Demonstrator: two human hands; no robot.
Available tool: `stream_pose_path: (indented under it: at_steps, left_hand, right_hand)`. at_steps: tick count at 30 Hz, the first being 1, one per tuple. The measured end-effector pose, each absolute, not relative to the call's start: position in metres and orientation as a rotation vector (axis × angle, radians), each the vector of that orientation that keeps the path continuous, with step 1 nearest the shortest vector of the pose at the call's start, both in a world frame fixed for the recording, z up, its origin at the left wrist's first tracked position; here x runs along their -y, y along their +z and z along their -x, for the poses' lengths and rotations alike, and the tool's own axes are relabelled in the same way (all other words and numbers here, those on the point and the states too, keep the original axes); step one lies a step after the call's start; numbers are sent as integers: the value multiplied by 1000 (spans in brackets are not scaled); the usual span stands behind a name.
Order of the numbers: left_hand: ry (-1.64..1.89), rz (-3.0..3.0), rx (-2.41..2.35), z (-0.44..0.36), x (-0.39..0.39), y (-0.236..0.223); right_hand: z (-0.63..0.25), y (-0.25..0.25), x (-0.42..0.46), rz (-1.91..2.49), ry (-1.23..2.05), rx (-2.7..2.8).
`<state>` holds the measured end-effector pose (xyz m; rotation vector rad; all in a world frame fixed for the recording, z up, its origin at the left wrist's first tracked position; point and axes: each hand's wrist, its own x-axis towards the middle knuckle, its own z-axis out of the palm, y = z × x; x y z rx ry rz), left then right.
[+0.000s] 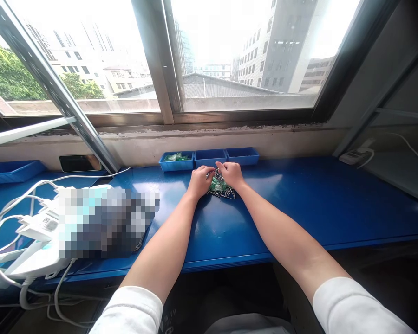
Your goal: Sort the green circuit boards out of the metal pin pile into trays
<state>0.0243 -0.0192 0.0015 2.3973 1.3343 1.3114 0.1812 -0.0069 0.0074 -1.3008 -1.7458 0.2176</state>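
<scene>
A small heap of thin metal pieces, pale and dark, with green pieces [218, 185] among them lies on the blue tabletop. They look like pins or screws, too small to name for sure. My left hand [199, 182] is at the heap's left edge, fingers curled in with the thumb against them. Over the right side of the heap, my right hand [231, 173] is closed with its thumb pointing up and left. Whatever either hand pinches is too small to see. Just behind the hands stands a blue bin with green pieces [176, 157], beside a middle blue bin [209, 155] and a right blue bin [243, 156].
On the left lie a white power strip with plugs and cables [42, 227] and a blurred-out object [107, 222]. A phone [80, 163] leans on the wall near another blue tray [14, 171]. A metal upright [94, 139] stands before the window.
</scene>
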Motion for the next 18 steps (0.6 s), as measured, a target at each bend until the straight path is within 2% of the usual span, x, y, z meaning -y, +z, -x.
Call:
stream_pose_path:
  at_steps: [4,11,18]
  left_hand:
    - [1333,-2390,-1365,-24,19,3]
    - [1170,-2333,-1570,-23,21,5]
    - [1269,-2299,-1536,-21,17,1]
  right_hand:
    - [-182,8,8,1304,267,1763]
    - [-180,10,16,1149,443,1680]
    - [-181,13,22,1059,475,1739]
